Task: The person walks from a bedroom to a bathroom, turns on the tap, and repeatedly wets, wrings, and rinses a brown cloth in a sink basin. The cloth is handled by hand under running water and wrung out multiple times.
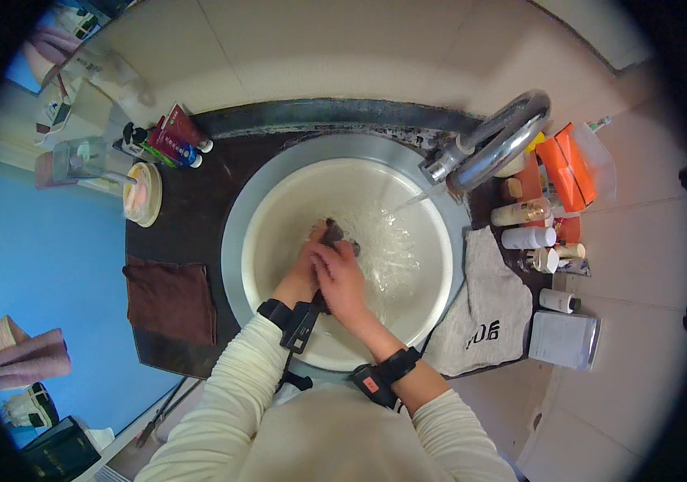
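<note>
Both my hands are over the white sink [267, 201], close together and left of the running water. A dark, wet piece of cloth [332, 233], perhaps a sock, is bunched between them; more dark fabric shows under my right wrist. My left hand [305, 263] is closed round the cloth from the left, its fingers partly covered. My right hand [338, 277] lies across it, fingers bent and pressed onto the cloth. Water pours from the chrome faucet [500, 145] into the bowl on the right and splashes there.
On the right of the dark counter, a grey cloth [484, 309] lies beside bottles [528, 237], an orange packet [566, 169] and a white box [564, 337]. At left are a folded brown cloth [171, 301], a round soap dish [144, 197] and several tubes [183, 132].
</note>
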